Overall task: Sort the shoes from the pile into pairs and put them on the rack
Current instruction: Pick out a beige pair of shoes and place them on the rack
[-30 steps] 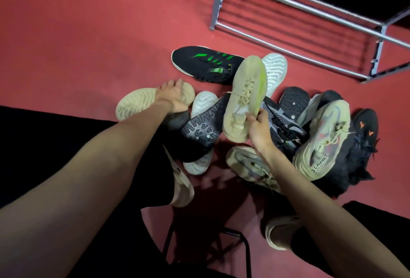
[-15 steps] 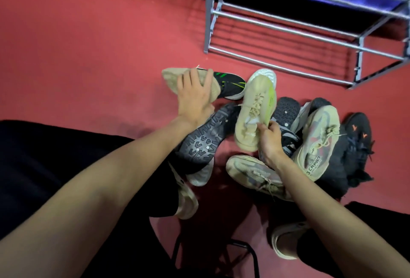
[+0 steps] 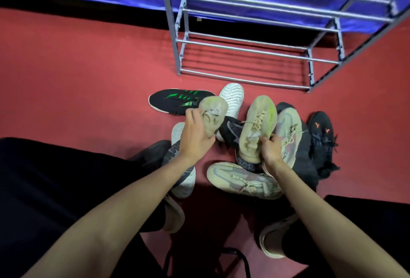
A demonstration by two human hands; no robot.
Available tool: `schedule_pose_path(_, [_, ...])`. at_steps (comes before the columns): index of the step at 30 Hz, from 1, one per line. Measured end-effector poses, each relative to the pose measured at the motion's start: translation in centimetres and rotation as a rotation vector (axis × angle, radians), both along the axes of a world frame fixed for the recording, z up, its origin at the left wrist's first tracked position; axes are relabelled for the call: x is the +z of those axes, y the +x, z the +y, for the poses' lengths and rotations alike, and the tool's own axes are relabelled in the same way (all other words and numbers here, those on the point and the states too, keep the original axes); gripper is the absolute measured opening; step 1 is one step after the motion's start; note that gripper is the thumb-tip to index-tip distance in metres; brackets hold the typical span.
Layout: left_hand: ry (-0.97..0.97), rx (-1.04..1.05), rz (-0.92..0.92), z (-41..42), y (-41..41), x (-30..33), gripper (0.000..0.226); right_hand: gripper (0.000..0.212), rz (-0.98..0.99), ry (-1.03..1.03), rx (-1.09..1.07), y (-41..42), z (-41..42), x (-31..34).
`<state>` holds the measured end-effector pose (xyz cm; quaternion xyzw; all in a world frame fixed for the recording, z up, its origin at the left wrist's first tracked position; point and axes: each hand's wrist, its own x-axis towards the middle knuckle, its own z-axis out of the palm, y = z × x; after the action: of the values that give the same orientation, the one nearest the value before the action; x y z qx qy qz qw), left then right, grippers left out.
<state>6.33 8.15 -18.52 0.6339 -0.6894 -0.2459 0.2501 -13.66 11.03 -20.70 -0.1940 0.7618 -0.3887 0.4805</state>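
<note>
Each hand grips a worn beige sneaker: left hand (image 3: 196, 139) blurred sneaker (image 3: 213, 115), right hand (image 3: 269, 150) laced sneaker (image 3: 258, 126).

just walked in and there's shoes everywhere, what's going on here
A person is pairing up shoes from a pile on the red floor. The left hand holds one beige sneaker and the right hand holds a similar beige one. The metal rack behind the pile has no shoes on it yet.

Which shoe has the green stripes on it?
The black shoe with green stripes, lying on the red floor at the pile's far left, beyond the left hand. The other black shoe, far right, has orange marks instead.
</note>
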Motion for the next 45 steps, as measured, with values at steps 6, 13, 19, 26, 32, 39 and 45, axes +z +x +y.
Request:
schedule_pose_path(6, [0.441,0.283,0.073,0.7,1.0,-2.8,0.080,0.013,-0.021,0.098,-0.007,-0.1,0.9,0.6])
schedule_pose_path(13, [0.881,0.477,0.590,-0.6,0.4,-3.4,0.100,0.046,-0.188,0.171,-0.101,0.0,1.2,-0.6])
schedule_pose_path(19, [0.973,0.448,0.707,-0.8,0.1,-3.2,0.042,0.059,-0.234,0.210,0.023,0.7,1.9,0.7])
schedule_pose_path(26, [0.791,0.393,0.764,-5.1,0.9,-1.1,0.040,0.051,-0.138,-0.009,0.001,-0.8,-1.9,1.7])
schedule_pose_path(32, [0.829,0.300,0.780,-11.5,1.4,-0.3,0.038,0.043,-0.284,-0.085,0.004,-0.6,-8.8,1.2])
schedule_pose_path(39, [0.830,0.357,0.907,-17.7,0.9,-4.1,0.034,0.045,-0.286,-0.077,-0.026,0.9,-16.9,-3.7])
schedule_pose_path(45, [0.680,0.448,1.035,-23.1,0.3,-7.4,0.033,0.047,-0.360,-0.177,-0.052,1.5,-24.0,-6.4])
